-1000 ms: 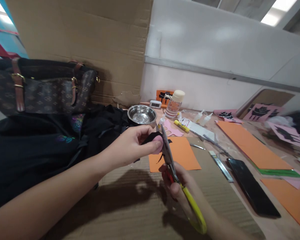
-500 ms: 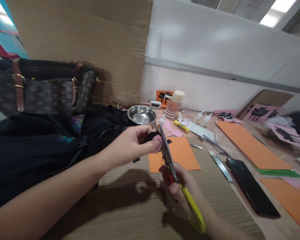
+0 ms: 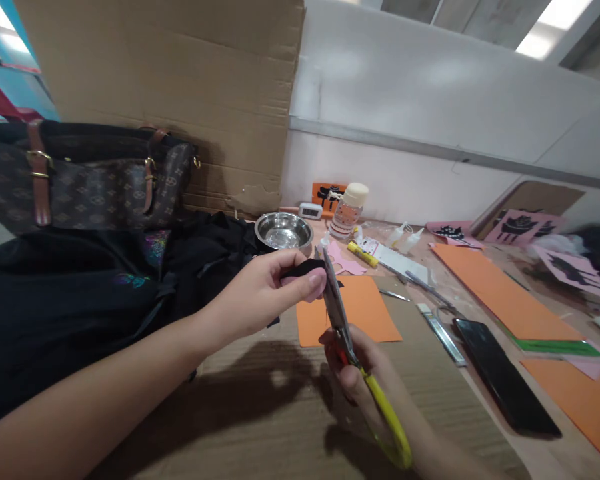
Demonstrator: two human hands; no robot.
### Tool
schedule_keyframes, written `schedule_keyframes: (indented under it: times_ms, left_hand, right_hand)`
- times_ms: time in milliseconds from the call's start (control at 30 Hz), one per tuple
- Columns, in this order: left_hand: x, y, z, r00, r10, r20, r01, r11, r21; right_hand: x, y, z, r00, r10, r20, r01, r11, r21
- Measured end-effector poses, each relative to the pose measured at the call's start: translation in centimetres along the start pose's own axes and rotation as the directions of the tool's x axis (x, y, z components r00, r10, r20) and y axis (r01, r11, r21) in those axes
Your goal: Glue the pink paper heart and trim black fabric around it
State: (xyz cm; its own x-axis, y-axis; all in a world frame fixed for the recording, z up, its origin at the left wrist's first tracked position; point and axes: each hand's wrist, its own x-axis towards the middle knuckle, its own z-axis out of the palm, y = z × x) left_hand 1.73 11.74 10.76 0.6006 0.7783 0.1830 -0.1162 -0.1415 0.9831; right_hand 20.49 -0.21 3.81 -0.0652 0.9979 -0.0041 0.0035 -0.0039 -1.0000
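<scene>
My left hand [image 3: 260, 290] pinches a small piece of black paper [image 3: 303, 269] with a pink underside, held above the table. My right hand [image 3: 363, 367] grips yellow-handled scissors [image 3: 337, 313], whose blades stand upright and meet the paper's right edge. An orange sheet [image 3: 360, 310] lies on the cardboard table top just beyond both hands. Thin black offcuts hang beside the blades.
A steel bowl [image 3: 283, 231], a glue bottle [image 3: 347, 210], a yellow marker [image 3: 363, 253] and small dropper bottles [image 3: 405, 237] stand behind. A black phone [image 3: 503, 373], a craft knife [image 3: 440, 331], orange strips [image 3: 500, 293] and pink cutouts [image 3: 523, 227] lie right. A patterned handbag [image 3: 85, 180] and black cloth [image 3: 95, 293] sit left.
The scissors and paper have shifted only slightly; the pink underside of the paper shows less now under my left thumb. Both hands stay in place.
</scene>
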Motion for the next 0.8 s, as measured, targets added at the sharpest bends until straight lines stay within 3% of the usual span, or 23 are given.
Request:
schedule_keyframes:
  times_ms: [200,533,800]
  left_hand:
    - [-0.54,0.46,0.49,0.998,0.045,-0.054,-0.040,0.994,0.099]
    - [-0.28,0.44,0.48,0.997,0.059,-0.054,-0.053,0.992,0.111]
    - [-0.45,0.30,-0.08,0.997,-0.006,-0.074,0.018,0.986,0.163]
  right_hand:
    - [0.00,-0.44,-0.01,1.000,-0.017,0.000,0.017,0.999,-0.043]
    - [-0.16,-0.17,-0.04,1.000,0.005,0.005,-0.005,1.000,-0.008]
    - [-0.16,-0.31,0.07,1.000,0.002,-0.019,-0.003,0.999,-0.037]
